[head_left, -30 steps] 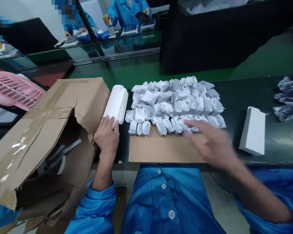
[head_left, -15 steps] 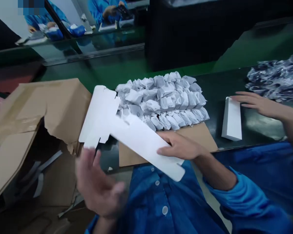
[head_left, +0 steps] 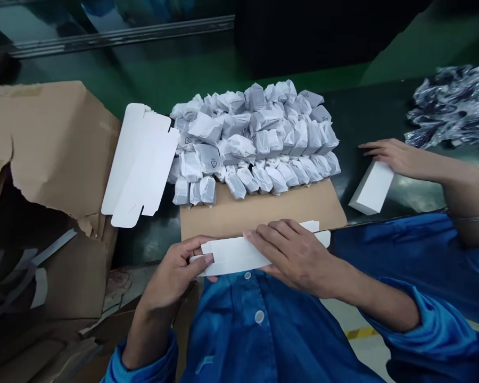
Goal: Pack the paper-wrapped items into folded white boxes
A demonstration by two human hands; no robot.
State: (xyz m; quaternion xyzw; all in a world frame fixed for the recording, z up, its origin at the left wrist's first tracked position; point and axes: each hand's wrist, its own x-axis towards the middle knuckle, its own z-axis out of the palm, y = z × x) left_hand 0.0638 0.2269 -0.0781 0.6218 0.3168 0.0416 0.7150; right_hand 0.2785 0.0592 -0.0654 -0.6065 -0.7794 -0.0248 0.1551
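Note:
I hold a flat white carton blank crosswise in front of my chest, at the table's near edge. My left hand pinches its left end with thumb and fingers. My right hand lies over its right half, fingers curled round it. Just beyond lies a brown cardboard sheet bearing a heap of small white wrapped packets. A stack of flat white carton blanks leans against the torn brown cardboard box on the left.
Another person's hand at the right rests on a folded white box on the dark table. A pile of clear plastic bags lies at the far right. A green belt runs behind.
One carton blank has come off the stack and now sits level between both my hands near my chest. The other person's hand has reached the white box at the right.

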